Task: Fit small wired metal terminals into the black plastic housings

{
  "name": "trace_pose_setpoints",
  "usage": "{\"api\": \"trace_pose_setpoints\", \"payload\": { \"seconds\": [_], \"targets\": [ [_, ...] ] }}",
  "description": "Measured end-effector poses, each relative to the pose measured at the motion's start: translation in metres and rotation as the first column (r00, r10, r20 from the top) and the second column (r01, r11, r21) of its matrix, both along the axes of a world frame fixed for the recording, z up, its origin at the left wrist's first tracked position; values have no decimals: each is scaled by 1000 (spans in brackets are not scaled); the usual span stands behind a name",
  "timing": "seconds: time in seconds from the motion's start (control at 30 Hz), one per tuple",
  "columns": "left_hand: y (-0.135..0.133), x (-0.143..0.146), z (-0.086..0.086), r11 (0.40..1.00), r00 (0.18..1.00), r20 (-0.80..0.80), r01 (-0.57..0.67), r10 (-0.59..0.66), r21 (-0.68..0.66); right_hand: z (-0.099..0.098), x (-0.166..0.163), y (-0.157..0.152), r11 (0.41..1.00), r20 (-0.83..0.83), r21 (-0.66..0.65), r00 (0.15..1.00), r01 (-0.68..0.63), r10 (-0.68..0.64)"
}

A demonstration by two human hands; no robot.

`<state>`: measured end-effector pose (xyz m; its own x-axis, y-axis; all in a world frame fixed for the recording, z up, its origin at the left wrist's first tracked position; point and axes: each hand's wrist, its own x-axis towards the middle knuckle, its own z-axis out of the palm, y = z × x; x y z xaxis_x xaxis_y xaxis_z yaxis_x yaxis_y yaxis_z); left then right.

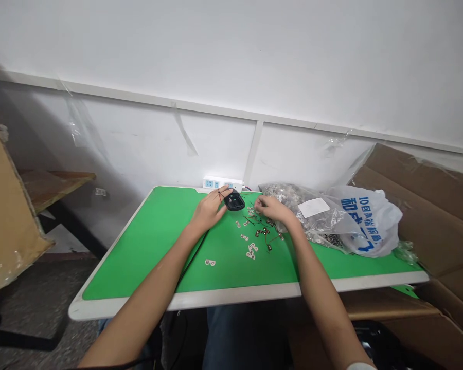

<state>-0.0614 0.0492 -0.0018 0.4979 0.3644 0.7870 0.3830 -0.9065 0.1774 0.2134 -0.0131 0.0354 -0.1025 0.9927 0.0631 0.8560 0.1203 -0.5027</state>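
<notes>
My left hand (pixel 209 209) rests on the green table top (pixel 150 241), its fingers closed round a small black device (pixel 234 201) with thin red wire at the fingertips. My right hand (pixel 272 208) lies to the right of it with fingers curled in a pinch over small metal parts (pixel 254 241) scattered on the green surface; what it pinches is too small to name. One stray metal part (pixel 210 262) lies nearer the front edge.
A clear plastic bag of metal parts (pixel 293 198) and a white bag with blue print (pixel 366 223) lie at the right of the table. A white power strip (pixel 223 183) sits at the back edge. Cardboard boxes (pixel 420 205) stand right and left.
</notes>
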Motion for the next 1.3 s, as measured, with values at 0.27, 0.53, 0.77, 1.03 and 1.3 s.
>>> {"api": "trace_pose_setpoints", "payload": {
  "seconds": [0.27,0.53,0.77,1.03,1.3],
  "targets": [
    [1,1,-1,999,1000,-29,4,-5,-35,3,-1,2,994,-393,-57,918,-90,60],
    [1,-1,-2,999,999,-32,11,-12,-32,-4,-13,4,997,-639,-60,770,-45,-4],
    [-1,1,1,999,999,-1,49,-49,-13,-4,-33,7,1000,-712,13,702,1,8],
    [-7,3,2,996,997,44,63,-60,-71,-2,-51,3,974,-799,165,600,155,39],
    [-19,16,7,901,968,220,-13,121,-434,10,-57,-6,975,-917,169,386,146,101]
  ]
}}
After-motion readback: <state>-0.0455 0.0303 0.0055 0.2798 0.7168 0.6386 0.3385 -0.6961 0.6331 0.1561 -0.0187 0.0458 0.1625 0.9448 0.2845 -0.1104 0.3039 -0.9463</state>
